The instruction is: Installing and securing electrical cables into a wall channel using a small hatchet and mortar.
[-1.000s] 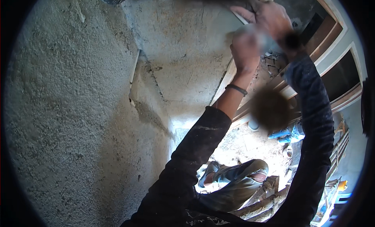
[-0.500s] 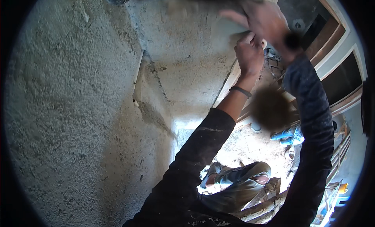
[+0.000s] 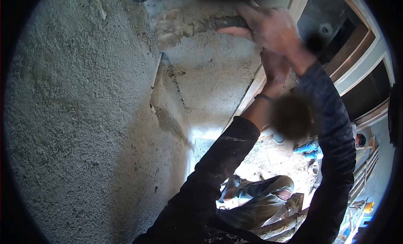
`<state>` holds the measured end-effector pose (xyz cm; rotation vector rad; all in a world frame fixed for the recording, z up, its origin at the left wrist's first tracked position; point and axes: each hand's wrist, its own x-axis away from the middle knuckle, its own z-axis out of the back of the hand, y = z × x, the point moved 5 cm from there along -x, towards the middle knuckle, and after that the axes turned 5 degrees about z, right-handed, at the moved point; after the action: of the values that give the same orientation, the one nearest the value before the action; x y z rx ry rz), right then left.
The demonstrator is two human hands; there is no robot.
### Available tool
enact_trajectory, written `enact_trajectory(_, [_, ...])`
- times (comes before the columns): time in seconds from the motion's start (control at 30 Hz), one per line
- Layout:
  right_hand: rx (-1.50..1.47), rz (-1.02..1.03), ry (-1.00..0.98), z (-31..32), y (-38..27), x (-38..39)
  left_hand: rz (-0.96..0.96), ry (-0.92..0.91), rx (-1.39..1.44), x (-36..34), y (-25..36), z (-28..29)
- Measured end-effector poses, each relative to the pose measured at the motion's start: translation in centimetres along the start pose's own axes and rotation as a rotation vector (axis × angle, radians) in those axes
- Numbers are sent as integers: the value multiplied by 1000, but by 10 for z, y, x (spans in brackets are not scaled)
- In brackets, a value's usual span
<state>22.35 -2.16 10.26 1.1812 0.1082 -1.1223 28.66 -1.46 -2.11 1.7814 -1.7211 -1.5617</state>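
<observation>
My right hand (image 3: 275, 32) is raised against the upper wall (image 3: 214, 72), its thumb and fingers stretched apart toward the left. The hand is slightly blurred, and no held thing shows clearly in it. A rough, brownish smeared patch (image 3: 170, 30) runs across the wall left of the fingers, darker close to them. Just below, my left hand (image 3: 275, 67) is closed, its fingers partly covered by the right hand and wrist. What it holds, if anything, is hidden. A dark band circles my left wrist.
A rough grey wall (image 3: 75, 109) rises close on the left. Wooden-framed openings (image 3: 361, 72) stand at right. Far below, another person's blue-clad legs (image 3: 310, 149) show. Timber pieces (image 3: 285, 223) lie beneath me; slatted wood (image 3: 364, 172) leans at lower right. Dark blurred spots cover parts of the view.
My right hand has moved slightly left and down, now covering more of my left hand. The brownish smeared patch now shows larger and farther left on the wall. The view has shifted slightly.
</observation>
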Motion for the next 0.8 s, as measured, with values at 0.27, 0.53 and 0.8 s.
enact_trajectory(0.27, [-162,60,252,2,-40,-45,233,-118,530,-9,-43,2])
enact_trajectory(0.53, [-199,-31,225,-1,-51,-53,479,-200,262,-11,-20,8])
enact_trajectory(0.8, [-169,-205,-242,-17,-42,-57,460,-226,399,-13,-27,16])
